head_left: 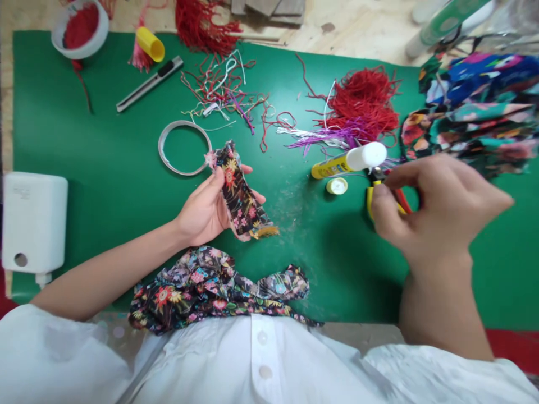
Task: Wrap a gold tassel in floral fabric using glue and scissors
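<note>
My left hand (207, 210) is closed on a strip of black floral fabric (240, 193) with frayed edges, thumb on top and fingers behind. Below it a crumpled larger piece of the same floral fabric (197, 286) lies against the table edge. My right hand (433, 205) is raised at the right with thumb and forefinger pinched together; whether anything is between them I cannot make out. Just behind those fingertips, partly hidden, are pliers (370, 202) with yellow and red handles. Left of the pliers stand a yellow-and-white glue stick (351, 159) and a small round cap (337, 186).
A pale ring (161, 147), a utility knife (147, 85) and loose thread scraps (219, 84) lie on the green mat (113, 151). Red thread (364, 104) and colourful fabrics (475, 123) are at the right. A white charger-like block (36, 219) sits left, a bowl (99, 36) beyond.
</note>
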Action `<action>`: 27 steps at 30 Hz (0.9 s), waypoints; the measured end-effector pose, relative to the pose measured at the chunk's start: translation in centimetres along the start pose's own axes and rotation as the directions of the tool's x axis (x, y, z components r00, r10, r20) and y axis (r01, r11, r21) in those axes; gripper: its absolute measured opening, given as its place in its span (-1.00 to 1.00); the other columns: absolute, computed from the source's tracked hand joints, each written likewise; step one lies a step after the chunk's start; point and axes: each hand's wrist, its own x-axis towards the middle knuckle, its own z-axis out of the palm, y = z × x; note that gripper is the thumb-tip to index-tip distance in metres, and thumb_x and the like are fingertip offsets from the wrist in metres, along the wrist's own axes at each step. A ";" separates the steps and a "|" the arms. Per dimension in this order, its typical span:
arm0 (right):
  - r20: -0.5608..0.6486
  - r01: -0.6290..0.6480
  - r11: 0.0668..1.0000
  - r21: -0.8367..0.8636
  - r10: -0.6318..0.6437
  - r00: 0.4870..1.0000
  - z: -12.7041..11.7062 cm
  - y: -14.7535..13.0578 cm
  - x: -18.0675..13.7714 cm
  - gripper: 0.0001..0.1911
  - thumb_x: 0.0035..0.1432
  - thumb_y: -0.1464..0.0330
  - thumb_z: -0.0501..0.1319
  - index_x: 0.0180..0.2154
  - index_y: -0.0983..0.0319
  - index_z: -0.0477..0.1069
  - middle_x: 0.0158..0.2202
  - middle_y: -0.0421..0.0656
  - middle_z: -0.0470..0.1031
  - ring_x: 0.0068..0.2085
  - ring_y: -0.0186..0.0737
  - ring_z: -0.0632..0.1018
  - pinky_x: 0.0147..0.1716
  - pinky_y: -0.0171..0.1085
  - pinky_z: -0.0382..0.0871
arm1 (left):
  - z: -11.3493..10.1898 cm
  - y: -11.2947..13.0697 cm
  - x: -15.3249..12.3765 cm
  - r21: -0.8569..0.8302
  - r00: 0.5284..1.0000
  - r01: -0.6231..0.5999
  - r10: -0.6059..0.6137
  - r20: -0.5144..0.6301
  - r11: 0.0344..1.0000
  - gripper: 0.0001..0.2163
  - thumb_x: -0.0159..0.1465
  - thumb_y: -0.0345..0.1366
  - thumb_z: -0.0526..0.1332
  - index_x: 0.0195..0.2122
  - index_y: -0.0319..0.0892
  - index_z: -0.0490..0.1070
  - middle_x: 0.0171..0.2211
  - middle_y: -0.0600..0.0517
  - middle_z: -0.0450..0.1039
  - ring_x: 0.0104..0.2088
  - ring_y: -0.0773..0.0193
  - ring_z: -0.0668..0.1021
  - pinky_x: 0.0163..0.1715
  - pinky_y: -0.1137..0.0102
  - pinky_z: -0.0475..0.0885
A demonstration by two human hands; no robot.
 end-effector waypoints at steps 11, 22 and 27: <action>0.589 -0.315 0.898 -0.306 0.439 0.678 -0.9 3.0 -0.6 -0.59 0.02 0.20 0.15 -0.09 0.26 0.28 -0.14 0.10 0.49 -0.17 0.09 0.54 -0.29 -0.13 0.33 | 0.6 0.4 -0.9 -0.053 0.969 0.113 -0.098 0.228 0.992 -0.37 0.09 -0.30 0.48 0.14 -0.06 0.25 -0.28 0.08 0.64 -0.48 0.34 0.65 -0.51 0.52 0.56; 0.238 -0.670 0.742 0.004 0.650 0.722 -0.5 3.5 -0.8 -0.76 -0.18 0.36 0.28 -0.35 0.20 0.38 -0.42 -0.11 0.51 -0.41 -0.15 0.51 -0.35 -0.22 0.34 | 0.9 -0.2 -1.0 0.005 0.986 0.019 -0.020 0.165 1.000 -0.53 0.18 -0.12 0.43 -0.03 0.00 0.19 -0.39 0.19 0.59 -0.56 0.29 0.65 -0.47 0.41 0.63; 0.012 -0.662 0.735 0.148 0.668 0.744 -0.1 3.9 -0.9 -0.68 -0.08 0.13 0.36 -0.40 0.22 0.39 -0.42 -0.09 0.50 -0.44 -0.21 0.47 -0.38 -0.21 0.33 | 1.3 -0.2 -1.0 0.025 0.983 0.034 -0.038 0.182 0.999 -0.48 0.05 -0.32 0.52 -0.08 -0.03 0.24 -0.37 0.20 0.57 -0.54 0.33 0.64 -0.52 0.45 0.62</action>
